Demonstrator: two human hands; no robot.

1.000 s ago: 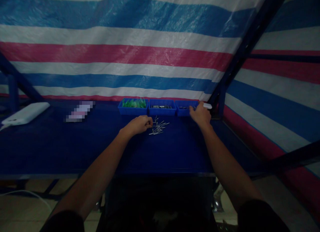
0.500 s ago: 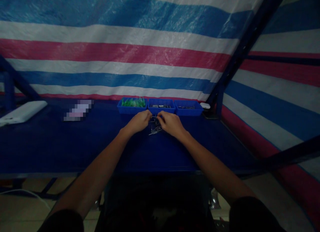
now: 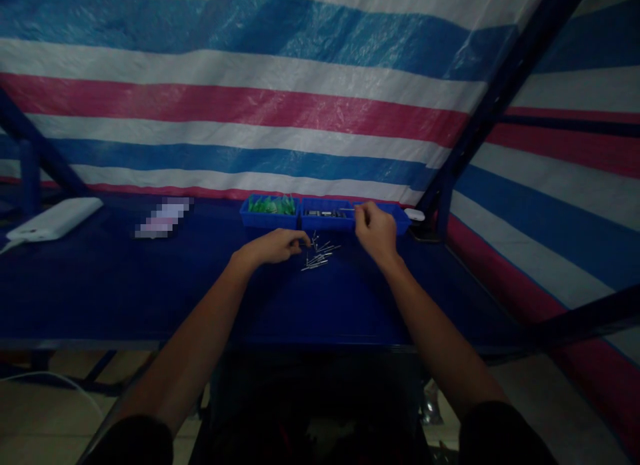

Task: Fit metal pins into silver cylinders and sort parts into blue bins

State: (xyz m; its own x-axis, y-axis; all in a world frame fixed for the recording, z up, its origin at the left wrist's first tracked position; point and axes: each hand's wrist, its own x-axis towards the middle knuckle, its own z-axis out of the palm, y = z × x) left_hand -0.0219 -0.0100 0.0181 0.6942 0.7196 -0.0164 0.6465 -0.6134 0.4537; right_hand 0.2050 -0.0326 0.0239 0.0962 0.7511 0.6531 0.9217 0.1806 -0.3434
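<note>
A small heap of thin metal pins (image 3: 319, 255) lies on the dark blue table (image 3: 150, 285). My left hand (image 3: 275, 246) rests beside the heap on its left, fingers curled in a pinch at the pins' edge. My right hand (image 3: 375, 230) is raised near the right blue tray (image 3: 397, 219), fingers pinched on a thin metal pin that points left over the middle tray (image 3: 326, 215). The left tray (image 3: 269, 210) holds green parts.
A white flat device (image 3: 55, 218) with a cable lies at the table's far left. A blurred pinkish item (image 3: 164, 217) sits left of the trays. A small white object (image 3: 415, 215) is right of them. Striped tarpaulin and dark frame posts (image 3: 480, 118) stand behind.
My right hand went from the right tray to the pin heap, then lifted back towards the trays with a pin in its pinch. My left hand stayed by the heap.
</note>
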